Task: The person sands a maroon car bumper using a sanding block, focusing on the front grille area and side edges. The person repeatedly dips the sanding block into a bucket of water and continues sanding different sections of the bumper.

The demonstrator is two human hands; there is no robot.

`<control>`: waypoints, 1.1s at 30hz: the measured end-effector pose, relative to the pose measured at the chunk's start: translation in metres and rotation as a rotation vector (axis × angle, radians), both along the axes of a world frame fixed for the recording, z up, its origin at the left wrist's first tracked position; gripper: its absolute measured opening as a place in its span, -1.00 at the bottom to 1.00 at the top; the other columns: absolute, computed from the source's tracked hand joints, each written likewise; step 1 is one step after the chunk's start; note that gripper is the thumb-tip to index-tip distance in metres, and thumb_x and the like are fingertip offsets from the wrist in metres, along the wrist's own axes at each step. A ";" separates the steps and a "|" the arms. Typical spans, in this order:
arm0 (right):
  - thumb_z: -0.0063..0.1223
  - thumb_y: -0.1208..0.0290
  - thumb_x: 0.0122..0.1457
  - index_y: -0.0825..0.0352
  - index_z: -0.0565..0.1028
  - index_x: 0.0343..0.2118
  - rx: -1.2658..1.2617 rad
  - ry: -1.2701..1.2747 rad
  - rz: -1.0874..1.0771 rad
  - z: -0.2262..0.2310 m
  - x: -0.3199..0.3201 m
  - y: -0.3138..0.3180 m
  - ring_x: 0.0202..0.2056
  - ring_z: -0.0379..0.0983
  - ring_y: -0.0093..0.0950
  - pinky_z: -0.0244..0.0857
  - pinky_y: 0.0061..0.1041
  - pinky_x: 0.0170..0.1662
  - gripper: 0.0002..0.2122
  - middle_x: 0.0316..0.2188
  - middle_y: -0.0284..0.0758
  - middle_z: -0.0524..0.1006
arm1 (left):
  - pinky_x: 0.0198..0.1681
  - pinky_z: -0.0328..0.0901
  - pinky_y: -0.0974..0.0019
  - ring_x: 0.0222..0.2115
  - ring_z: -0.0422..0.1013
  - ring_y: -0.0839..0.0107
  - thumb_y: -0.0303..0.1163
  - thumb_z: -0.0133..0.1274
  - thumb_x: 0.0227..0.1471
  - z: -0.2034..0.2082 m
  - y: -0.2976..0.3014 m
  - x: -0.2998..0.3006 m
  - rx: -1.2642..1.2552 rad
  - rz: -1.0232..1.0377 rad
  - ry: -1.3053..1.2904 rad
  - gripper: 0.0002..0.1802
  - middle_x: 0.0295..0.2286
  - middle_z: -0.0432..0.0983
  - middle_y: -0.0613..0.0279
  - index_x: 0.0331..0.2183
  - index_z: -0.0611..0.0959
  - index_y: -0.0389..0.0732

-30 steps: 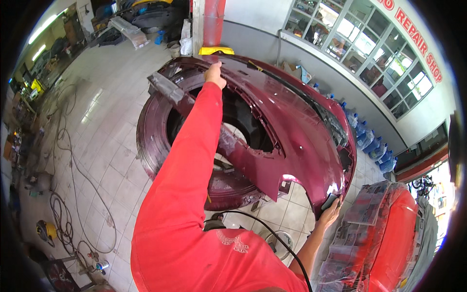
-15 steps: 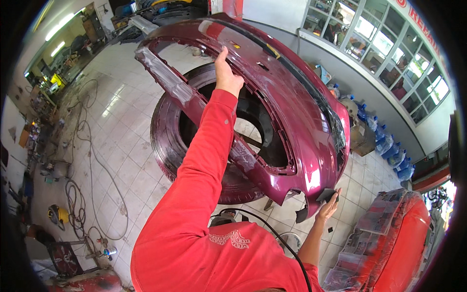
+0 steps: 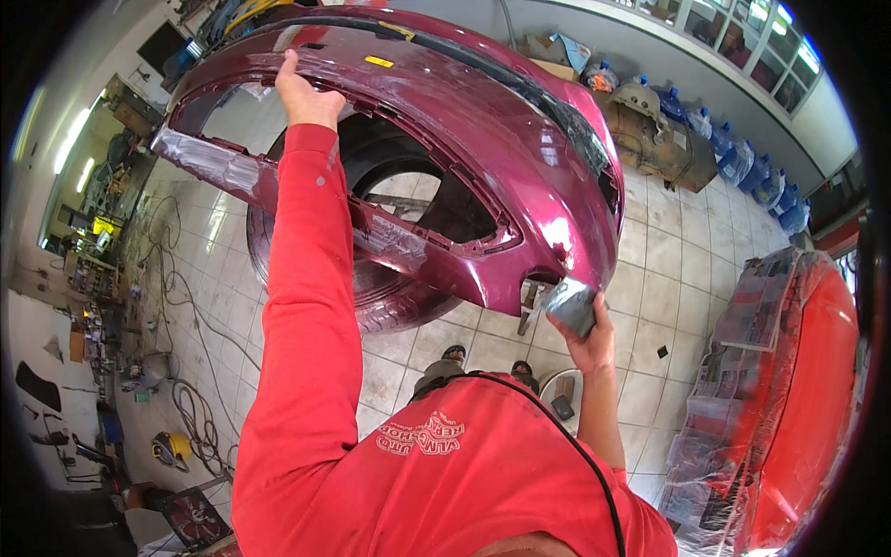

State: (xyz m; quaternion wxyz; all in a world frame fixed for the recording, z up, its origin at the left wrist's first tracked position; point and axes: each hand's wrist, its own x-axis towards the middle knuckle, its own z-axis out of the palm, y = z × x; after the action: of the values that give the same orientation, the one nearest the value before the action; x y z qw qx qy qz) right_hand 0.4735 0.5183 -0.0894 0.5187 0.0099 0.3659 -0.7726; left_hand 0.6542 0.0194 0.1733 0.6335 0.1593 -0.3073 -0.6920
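Observation:
A maroon car bumper [image 3: 483,121] with dull grey sanded patches rests on a tire [image 3: 371,311] lying on the floor. At the rim of the bumper's long opening is my left hand [image 3: 309,97], closed on the edge. Its thumb points up the painted face, and its fingers are partly hidden. My right hand [image 3: 594,339], beside the bumper's near right end, holds a dark grey sheet that looks like sandpaper [image 3: 570,308]. The sheet's shiny face is turned up, its upper edge overlapping the bumper's corner; whether they touch I cannot tell.
On the tiled floor near my feet stands a round container [image 3: 561,385] with a dark block inside. A red car panel [image 3: 807,390] covered with newspaper and plastic is on the right. Blue water bottles [image 3: 742,167] line the wall; hoses [image 3: 195,418] lie left.
My view has shifted, placing the bumper farther left and higher. My right hand has turned the sheet so its shiny face shows. My left hand keeps hold of the bumper's edge.

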 end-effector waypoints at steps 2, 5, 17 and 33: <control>-0.04 -0.01 0.48 0.23 0.45 0.26 -0.087 -0.056 -0.007 0.015 -0.013 -0.003 0.20 0.48 -0.20 0.40 0.06 0.25 -0.52 0.22 -0.24 0.51 | 0.30 0.15 -0.42 0.18 0.39 -0.01 -0.07 0.02 0.31 0.007 0.030 -0.003 0.068 0.033 0.014 -0.51 0.15 0.49 0.10 0.12 0.59 -0.13; -0.04 0.01 0.48 0.17 0.46 0.25 -0.075 -0.275 -0.147 0.004 -0.013 -0.021 0.24 0.41 -0.18 0.22 0.25 0.35 -0.56 0.26 -0.26 0.46 | 0.31 0.15 -0.41 0.19 0.38 -0.01 -0.12 0.09 0.29 0.004 0.049 -0.004 0.096 0.031 0.088 -0.51 0.17 0.48 0.07 0.13 0.57 -0.19; 0.11 0.13 0.42 0.13 0.61 -0.03 -0.157 -0.211 -0.350 -0.020 -0.027 0.004 -0.06 0.64 -0.36 0.48 -0.13 0.08 -0.77 -0.09 -0.39 0.70 | 0.30 0.23 -0.26 0.18 0.39 0.02 -0.08 0.03 0.30 -0.017 0.115 0.035 0.049 0.015 0.132 -0.48 0.16 0.48 0.06 0.15 0.55 -0.18; 0.02 0.03 0.46 0.22 0.52 0.12 -0.168 -0.091 -0.057 -0.036 -0.089 0.050 0.07 0.58 -0.20 0.49 0.01 0.13 -0.61 0.04 -0.25 0.63 | 0.31 0.22 -0.28 0.18 0.40 0.01 -0.26 0.08 0.35 -0.155 0.118 0.069 0.245 0.037 0.056 -0.53 0.17 0.50 0.07 0.21 0.52 -0.19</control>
State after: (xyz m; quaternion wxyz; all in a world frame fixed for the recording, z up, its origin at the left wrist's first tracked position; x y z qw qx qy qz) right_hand 0.3841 0.5683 -0.1250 0.5117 0.0116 0.2757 -0.8136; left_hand 0.7234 0.1375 0.0186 0.6302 0.2215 -0.1998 -0.7169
